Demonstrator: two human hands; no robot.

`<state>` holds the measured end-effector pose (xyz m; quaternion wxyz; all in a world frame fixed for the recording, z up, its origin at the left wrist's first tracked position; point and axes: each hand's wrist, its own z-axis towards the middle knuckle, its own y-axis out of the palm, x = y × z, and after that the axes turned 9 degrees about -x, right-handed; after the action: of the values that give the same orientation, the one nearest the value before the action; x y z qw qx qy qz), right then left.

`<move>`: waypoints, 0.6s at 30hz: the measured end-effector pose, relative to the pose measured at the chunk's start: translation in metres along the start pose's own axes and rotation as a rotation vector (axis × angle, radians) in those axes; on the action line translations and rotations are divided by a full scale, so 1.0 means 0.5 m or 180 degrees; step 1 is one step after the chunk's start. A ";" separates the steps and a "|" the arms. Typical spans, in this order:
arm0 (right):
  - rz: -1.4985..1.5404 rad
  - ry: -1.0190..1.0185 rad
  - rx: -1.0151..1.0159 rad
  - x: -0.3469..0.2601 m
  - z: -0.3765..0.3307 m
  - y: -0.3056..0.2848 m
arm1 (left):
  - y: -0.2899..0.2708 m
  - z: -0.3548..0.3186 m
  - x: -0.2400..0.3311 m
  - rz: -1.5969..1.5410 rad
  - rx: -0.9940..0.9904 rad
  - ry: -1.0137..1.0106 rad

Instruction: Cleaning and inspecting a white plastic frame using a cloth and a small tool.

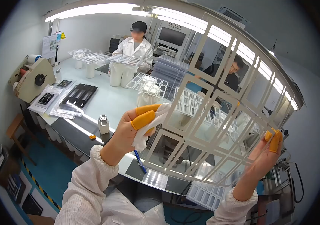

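Note:
A large clear sheet (209, 107) printed with white rectangular frames is raised, tilted, in front of me. My right hand (260, 154), with orange finger cots on its fingertips, is closed on the sheet's lower right edge. At the left edge, my left hand (124, 131) is closed around a crumpled white cloth (144, 130); orange cots cover its thumb and fingers too. The cloth meets the sheet's edge; whether those fingers also grip the sheet, I cannot tell. Below my left hand, a blue pen (140, 162) lies on the table.
A small metal-topped bottle (103, 124) stands left of my left hand. Black panels (78, 96) lie beyond it, near a beige roller machine (34, 79). More framed sheets rest on white containers (121, 75). Two people work across the table (109, 98). A lamp (96, 10) hangs overhead.

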<state>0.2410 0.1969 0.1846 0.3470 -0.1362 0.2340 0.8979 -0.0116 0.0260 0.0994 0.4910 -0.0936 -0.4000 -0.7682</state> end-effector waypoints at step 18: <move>-0.0284 -0.0114 -0.0289 0.006 -0.066 -0.035 | 0.031 0.016 0.040 0.0357 -0.0209 0.0355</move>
<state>0.2533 0.1930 0.1496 0.3843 -0.1459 0.1805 0.8935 -0.0109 0.0152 0.1236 0.5514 -0.0890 -0.3408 -0.7562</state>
